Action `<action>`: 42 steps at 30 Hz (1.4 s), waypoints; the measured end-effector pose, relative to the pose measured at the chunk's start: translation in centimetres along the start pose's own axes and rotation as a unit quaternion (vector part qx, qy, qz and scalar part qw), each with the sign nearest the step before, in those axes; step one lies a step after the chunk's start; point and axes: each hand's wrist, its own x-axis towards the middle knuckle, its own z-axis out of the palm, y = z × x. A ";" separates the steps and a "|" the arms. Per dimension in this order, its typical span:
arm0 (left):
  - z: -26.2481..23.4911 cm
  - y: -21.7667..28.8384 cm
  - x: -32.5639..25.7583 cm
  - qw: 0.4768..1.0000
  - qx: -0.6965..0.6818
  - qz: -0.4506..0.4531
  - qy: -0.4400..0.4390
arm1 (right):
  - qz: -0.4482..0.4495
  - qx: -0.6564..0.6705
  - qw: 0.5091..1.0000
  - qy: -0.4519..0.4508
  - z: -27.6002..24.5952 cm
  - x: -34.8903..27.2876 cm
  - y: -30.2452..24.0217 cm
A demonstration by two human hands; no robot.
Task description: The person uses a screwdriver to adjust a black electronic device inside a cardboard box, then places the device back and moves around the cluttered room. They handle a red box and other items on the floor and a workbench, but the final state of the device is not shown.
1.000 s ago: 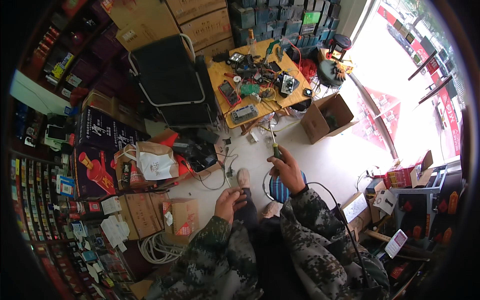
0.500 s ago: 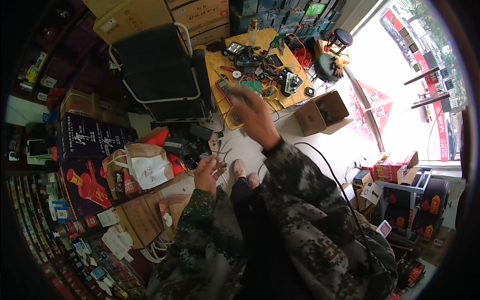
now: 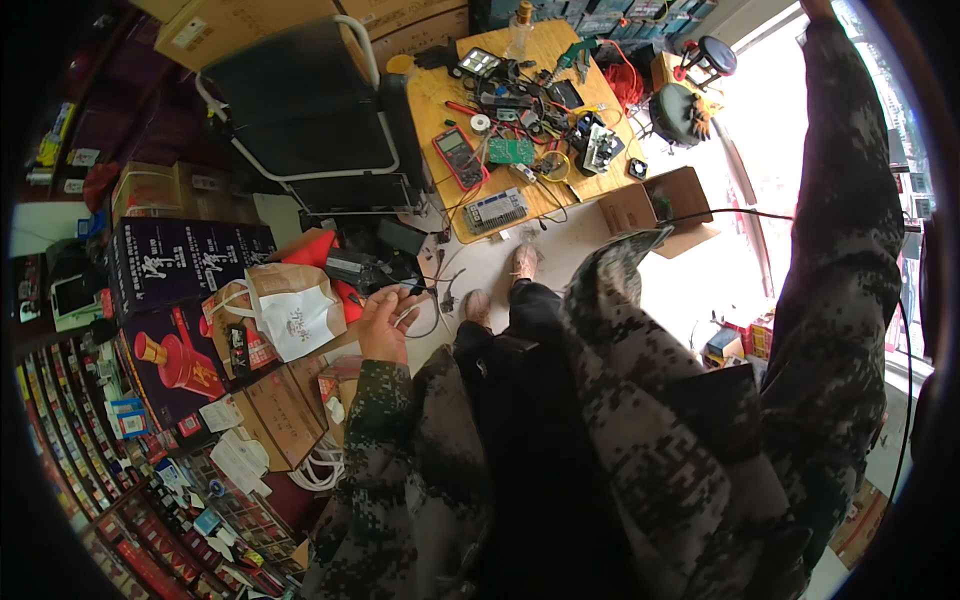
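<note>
My left hand (image 3: 385, 325) is closed, thumb against the fingers, on a thin grey cable (image 3: 441, 318) that loops down beside the cardboard box and bag. Next to it lies a black power adapter (image 3: 352, 268) with dark cords, over a red bag. My right arm, in a camouflage sleeve, reaches far up to the right by the bright window. Only a sliver of my right hand (image 3: 817, 7) shows at the top rim; its fingers are out of the picture.
Ahead stands a wooden table (image 3: 440, 95) with a red multimeter (image 3: 457, 158), a green circuit board (image 3: 511, 151), a silver power supply (image 3: 495, 210) and tangled wires. A folding chair (image 3: 300, 110) is at its left, an open carton (image 3: 625, 210) at its right. Stacked boxes (image 3: 190, 265) line the left.
My right hand has swung from over the table's near edge up and right, almost out of view. My left hand has shifted slightly left and up. The view has tilted.
</note>
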 end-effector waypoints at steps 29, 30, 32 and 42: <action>17.2 -2.5 5.4 0.979 0.162 -0.108 0.061 | 0.697 0.453 0.534 -0.154 33.7 -41.5 11.7; 17.2 -2.6 5.3 0.979 0.157 -0.107 0.068 | 0.695 0.436 0.556 -0.133 35.0 -40.9 11.6; 17.0 -2.7 5.0 0.979 0.148 -0.113 0.083 | 0.680 0.456 0.563 -0.112 37.4 -39.9 11.4; 15.3 -3.7 3.5 0.982 0.103 -0.110 0.114 | 0.646 0.394 0.574 -0.311 41.0 -39.7 10.5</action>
